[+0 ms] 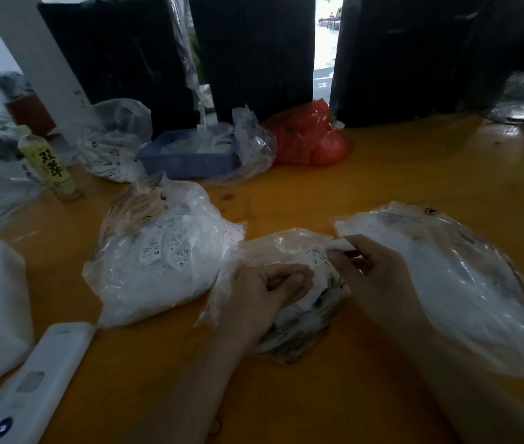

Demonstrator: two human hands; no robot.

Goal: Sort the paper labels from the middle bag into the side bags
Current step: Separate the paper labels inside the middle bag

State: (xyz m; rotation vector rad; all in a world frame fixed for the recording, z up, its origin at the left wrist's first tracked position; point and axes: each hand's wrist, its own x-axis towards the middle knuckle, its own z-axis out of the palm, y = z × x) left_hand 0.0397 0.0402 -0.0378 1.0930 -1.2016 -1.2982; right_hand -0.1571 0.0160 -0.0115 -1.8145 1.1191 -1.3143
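Label [339, 246], paper, marked XL: pinched in the right hand [372, 267] grip above the middle bag [286, 296]. Right bag [446, 267] mouth lies just right of it, nearest. Left hand [267, 293], fingers curled, grips middle-bag plastic. Left bag [158, 251] well apart.

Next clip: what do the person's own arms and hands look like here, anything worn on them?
Both are bare: the left hand and right hand show no gloves, rings or watch, and no sleeves cover the visible forearms. No markings can be made out.
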